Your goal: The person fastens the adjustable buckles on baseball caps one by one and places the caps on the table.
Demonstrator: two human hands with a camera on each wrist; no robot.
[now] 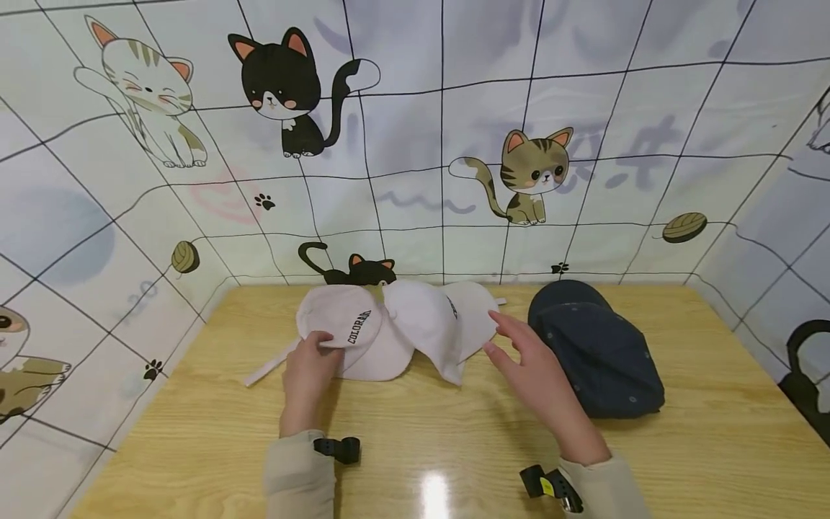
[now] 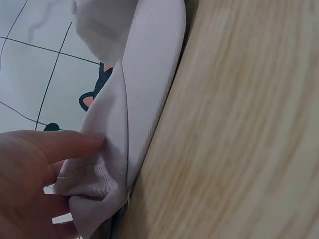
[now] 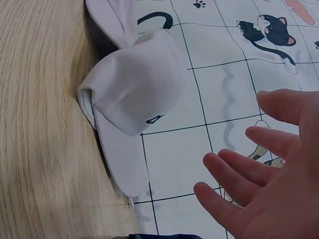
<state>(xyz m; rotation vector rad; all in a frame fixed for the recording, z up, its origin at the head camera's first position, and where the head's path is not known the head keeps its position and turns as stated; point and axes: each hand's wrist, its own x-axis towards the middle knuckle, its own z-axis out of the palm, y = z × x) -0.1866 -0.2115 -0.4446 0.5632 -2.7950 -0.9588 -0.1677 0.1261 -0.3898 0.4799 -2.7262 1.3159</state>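
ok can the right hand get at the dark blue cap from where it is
Probably yes: the right hand holds nothing, and the dark blue cap sits just to its right with nothing visible between them.

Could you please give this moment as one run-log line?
left hand: grips leftmost pale cap | right hand: empty, near middle white cap | dark blue cap: on table, rightmost
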